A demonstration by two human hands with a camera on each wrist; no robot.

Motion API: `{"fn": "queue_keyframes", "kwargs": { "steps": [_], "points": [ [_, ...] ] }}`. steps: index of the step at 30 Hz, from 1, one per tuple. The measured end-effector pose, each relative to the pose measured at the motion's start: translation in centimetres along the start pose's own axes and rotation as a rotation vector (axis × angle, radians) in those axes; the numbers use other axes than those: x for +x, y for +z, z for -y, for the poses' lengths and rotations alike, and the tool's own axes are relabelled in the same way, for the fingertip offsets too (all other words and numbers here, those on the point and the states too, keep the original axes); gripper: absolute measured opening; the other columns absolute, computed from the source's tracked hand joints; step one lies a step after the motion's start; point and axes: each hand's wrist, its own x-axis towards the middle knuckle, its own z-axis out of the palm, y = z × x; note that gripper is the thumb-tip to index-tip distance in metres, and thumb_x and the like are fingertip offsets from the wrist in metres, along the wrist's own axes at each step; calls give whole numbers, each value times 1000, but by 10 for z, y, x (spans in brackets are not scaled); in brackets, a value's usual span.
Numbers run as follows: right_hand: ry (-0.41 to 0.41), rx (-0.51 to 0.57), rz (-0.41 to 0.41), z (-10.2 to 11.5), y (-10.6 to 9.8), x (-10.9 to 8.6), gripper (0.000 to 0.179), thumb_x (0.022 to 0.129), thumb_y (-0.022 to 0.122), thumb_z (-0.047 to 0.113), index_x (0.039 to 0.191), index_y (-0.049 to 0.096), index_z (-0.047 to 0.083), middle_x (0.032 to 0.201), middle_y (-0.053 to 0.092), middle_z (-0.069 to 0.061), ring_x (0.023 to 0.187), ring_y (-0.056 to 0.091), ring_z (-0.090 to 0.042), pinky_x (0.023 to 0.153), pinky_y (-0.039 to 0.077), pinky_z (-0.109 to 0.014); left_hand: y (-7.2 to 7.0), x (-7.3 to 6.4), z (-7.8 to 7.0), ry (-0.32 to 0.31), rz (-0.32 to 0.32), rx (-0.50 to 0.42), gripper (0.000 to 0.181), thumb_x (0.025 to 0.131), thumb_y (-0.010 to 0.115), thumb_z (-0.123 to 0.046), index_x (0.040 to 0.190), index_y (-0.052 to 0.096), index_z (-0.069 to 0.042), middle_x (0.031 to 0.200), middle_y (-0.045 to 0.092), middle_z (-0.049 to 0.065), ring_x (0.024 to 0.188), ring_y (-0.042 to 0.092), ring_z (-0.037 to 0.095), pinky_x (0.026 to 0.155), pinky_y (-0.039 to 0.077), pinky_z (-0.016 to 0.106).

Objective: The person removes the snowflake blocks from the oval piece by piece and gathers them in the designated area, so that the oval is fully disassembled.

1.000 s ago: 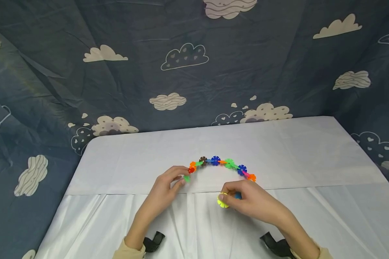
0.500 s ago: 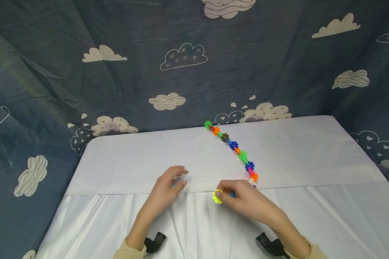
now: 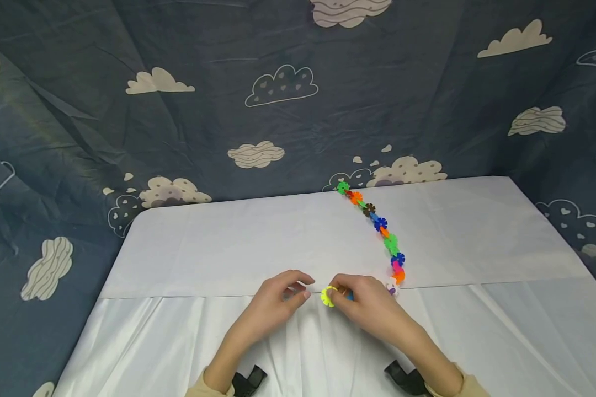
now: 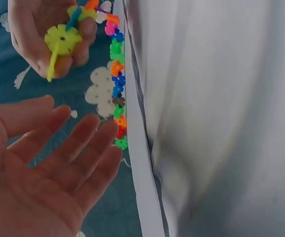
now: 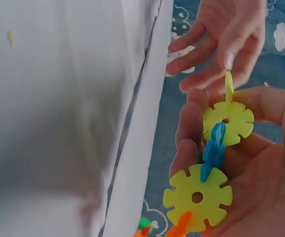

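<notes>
Nearest to us, a tan left sleeve [image 3: 209,387] and a matching right sleeve [image 3: 461,384] show along the bottom of the head view, with a black strap [image 3: 250,380] by one wrist and another black strap [image 3: 406,379] by the other.

Beyond them we see the left hand [image 3: 277,302], its fingers apart and loosely bent, the tips just beside the work in the other hand. The right hand [image 3: 370,303] has its thumb and fingers clamped on the near end of a chain of notched discs [image 3: 390,243]. In the right wrist view we make out that end: an edge-on yellow disc [image 5: 229,89] joined to a flat yellow disc [image 5: 241,121], then a blue disc [image 5: 214,154], a second flat yellow disc [image 5: 187,190] and an orange disc [image 5: 178,227].

Past the right hand, we follow the chain through white and purple, orange, pink, dark blue and green pieces, away and leftward to a green end disc [image 3: 343,187] by the table's far edge. We cannot tell how much of it rests on the surface.

Around all this lies the white-covered table [image 3: 179,248], a seam crossing it. Farthest off, we see a dark cloth backdrop [image 3: 367,88] printed with pale clouds.
</notes>
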Motion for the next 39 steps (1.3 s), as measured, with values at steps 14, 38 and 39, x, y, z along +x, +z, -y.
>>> {"fn": "queue_keyframes", "kwargs": {
  "steps": [14,38,39],
  "points": [
    [-1,69,-72,-2,11,3,9,94,68,28,95,76,26,91,69,17,88,61,-6,78,49,-38,10,1,0,-26,27,-70,5,94,67,-20,99,67,-22,91,68,-8,85,63,9,78,52,29],
    [-218,-60,-70,-4,4,0,25,92,70,35,114,72,22,108,67,17,103,61,-6,89,51,-38,9,3,5,-219,99,-603,35,98,59,-21,92,62,13,66,64,5,65,57,18,61,46,27],
    [-247,-70,-78,-4,4,0,23,91,71,32,112,72,22,105,67,17,100,61,-5,88,51,-37,9,3,5,-229,108,-628,36,98,59,-22,92,61,13,66,64,5,65,57,19,61,47,27]
  ]
}}
